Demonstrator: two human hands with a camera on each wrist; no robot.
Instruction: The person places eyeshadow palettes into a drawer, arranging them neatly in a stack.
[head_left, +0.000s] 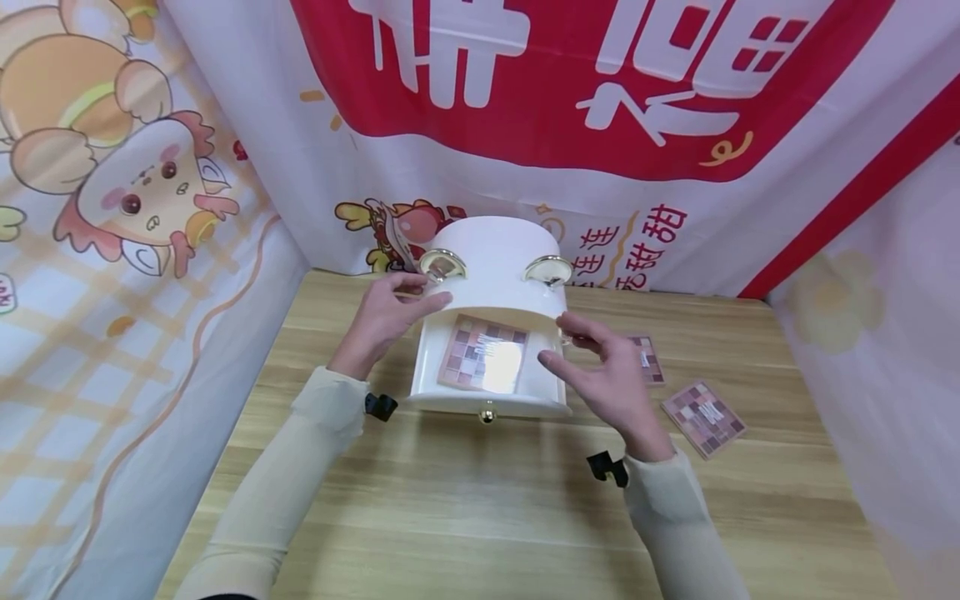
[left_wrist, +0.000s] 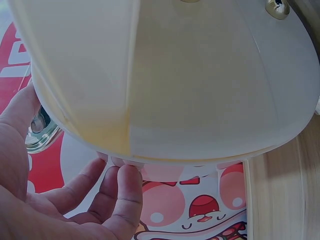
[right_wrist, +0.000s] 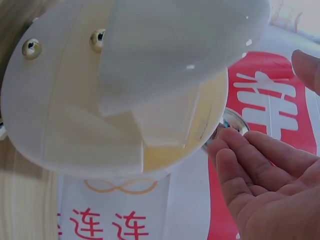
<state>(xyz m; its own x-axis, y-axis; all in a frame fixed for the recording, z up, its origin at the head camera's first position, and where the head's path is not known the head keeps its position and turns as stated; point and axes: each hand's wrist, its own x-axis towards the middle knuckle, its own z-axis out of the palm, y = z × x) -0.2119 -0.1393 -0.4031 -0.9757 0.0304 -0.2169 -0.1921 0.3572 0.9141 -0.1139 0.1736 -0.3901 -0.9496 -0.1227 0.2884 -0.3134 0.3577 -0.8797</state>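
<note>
Several white printed cloth hangings (head_left: pixel 450 167): they cover the upper and side parts of the head view; the back one carries a red panel (head_left: pixel 562 83) with big white characters.
Light-brown wooden table (head_left: pixel 465 525): it fills the lower middle of the frame.
White glossy box with rounded top (head_left: pixel 495 237): it stands on the table, at the centre of the frame.
Pale cream sleeves (head_left: pixel 262 500): they enter from lower left and lower right.
White shallow drawer with curved front (head_left: pixel 450 405): it stands pulled out from the box, toward the bottom of the frame.
Left hand (head_left: pixel 378 321): left of centre; the thumb is spread apart from the fingers, and both touch the edge of the box in the left wrist view.
Right hand (head_left: pixel 611 379): right of centre; the fingers are close together, the thumb well apart; whether the fingertips touch the box, I cannot tell.
Square pink-and-brown chequered palette (head_left: pixel 465 358): it lies in the drawer, at the centre of the frame, with glare on its right part.
Two similar loose palettes (head_left: pixel 703 417): they lie on the table at right, one partly hidden by the right hand.
Two gold-coloured half-round fittings (head_left: pixel 549 271): on the box, above the hands.
Small round gold-coloured knob (head_left: pixel 487 412): at the middle of the drawer front.
</note>
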